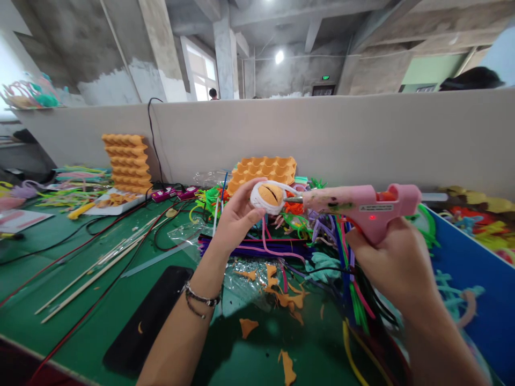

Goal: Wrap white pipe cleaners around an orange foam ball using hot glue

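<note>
In my left hand (pixel 237 217) is a small round piece (pixel 270 196), orange with a dark slit across its face and white pipe cleaner wound around its edge. A loose end of the white strand trails off to the right. My right hand (pixel 396 262) is wrapped around the handle of a pink glue gun (pixel 362 206), whose red light is lit. The metal nozzle points left and meets the right edge of the round piece; whether it touches the surface I cannot tell.
Bundled pipe cleaners (pixel 257 247) and orange scraps (pixel 287 297) lie on the green table (pixel 161 316). An orange egg carton (pixel 263 170) stands behind, another egg carton (pixel 129 163) at left. A black phone (pixel 148 321), thin wooden sticks (pixel 104 268) and cables lie left; a blue box (pixel 483 300) stands right.
</note>
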Action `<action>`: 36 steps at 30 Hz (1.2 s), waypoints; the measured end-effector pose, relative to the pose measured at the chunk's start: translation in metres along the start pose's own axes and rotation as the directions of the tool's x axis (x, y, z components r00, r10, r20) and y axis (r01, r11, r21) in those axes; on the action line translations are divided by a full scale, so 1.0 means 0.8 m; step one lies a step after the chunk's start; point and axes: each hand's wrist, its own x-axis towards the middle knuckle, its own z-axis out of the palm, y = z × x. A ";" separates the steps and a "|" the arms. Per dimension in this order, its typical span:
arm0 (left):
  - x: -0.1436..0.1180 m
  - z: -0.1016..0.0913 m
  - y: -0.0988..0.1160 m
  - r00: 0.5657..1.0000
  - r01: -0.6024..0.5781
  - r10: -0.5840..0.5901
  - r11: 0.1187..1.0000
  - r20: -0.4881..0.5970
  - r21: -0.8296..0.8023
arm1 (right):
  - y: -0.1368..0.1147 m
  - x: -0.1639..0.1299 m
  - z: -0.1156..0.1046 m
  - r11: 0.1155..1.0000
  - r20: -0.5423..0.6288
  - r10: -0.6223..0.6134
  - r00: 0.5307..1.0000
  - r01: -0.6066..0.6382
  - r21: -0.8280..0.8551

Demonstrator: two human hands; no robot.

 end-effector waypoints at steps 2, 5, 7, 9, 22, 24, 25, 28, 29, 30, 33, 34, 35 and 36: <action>0.000 0.000 -0.001 1.000 0.002 -0.002 1.000 -0.003 -0.014 | 0.001 0.000 0.000 1.000 0.012 -0.008 1.000 0.008 0.004; 0.001 0.001 -0.001 1.000 -0.003 0.003 1.000 -0.003 -0.022 | 0.002 -0.002 0.000 1.000 0.016 -0.003 1.000 0.002 0.012; 0.001 0.002 -0.001 1.000 0.000 0.000 1.000 -0.005 -0.019 | 0.002 -0.003 0.000 1.000 0.014 0.005 1.000 -0.006 0.004; 0.001 0.002 0.000 1.000 0.002 -0.002 1.000 -0.010 -0.006 | 0.001 -0.005 0.000 1.000 0.011 0.009 1.000 -0.009 -0.007; 0.001 0.009 0.004 0.995 -0.079 0.073 0.993 0.061 0.090 | -0.005 -0.003 -0.001 1.000 0.055 0.004 0.998 -0.005 0.022; 0.001 0.009 0.004 0.992 -0.096 0.087 0.991 0.090 0.094 | -0.004 -0.003 -0.001 0.999 0.064 0.005 0.998 -0.008 0.037; 0.001 0.009 0.004 0.991 -0.101 0.091 0.990 0.102 0.098 | -0.004 -0.004 -0.001 0.999 0.065 0.008 0.998 -0.011 0.041; 0.001 0.009 0.003 0.989 -0.107 0.092 0.986 0.119 0.124 | -0.002 -0.004 0.000 0.999 0.074 0.009 0.997 -0.012 0.041; 0.001 0.009 0.003 0.988 -0.108 0.091 0.985 0.120 0.137 | -0.002 -0.004 0.000 0.999 0.075 0.006 0.997 -0.009 0.039; 0.000 0.009 0.003 0.988 -0.109 0.091 0.982 0.121 0.151 | -0.001 -0.004 0.000 0.999 0.074 0.004 0.997 -0.006 0.038; 0.000 0.008 0.003 0.989 -0.116 0.094 0.974 0.118 0.196 | -0.001 -0.003 0.001 0.999 0.063 0.006 0.998 -0.008 0.033; 0.000 0.007 0.002 0.988 -0.118 0.096 0.971 0.117 0.206 | -0.001 -0.003 0.001 0.999 0.060 0.008 0.998 -0.010 0.031; 0.000 0.007 0.002 0.988 -0.121 0.097 0.970 0.118 0.212 | -0.002 -0.003 0.001 1.000 0.063 0.011 0.998 -0.013 0.029; 0.000 0.006 0.002 0.988 -0.121 0.096 0.969 0.120 0.217 | -0.002 -0.003 0.001 1.000 0.067 0.012 0.998 -0.014 0.028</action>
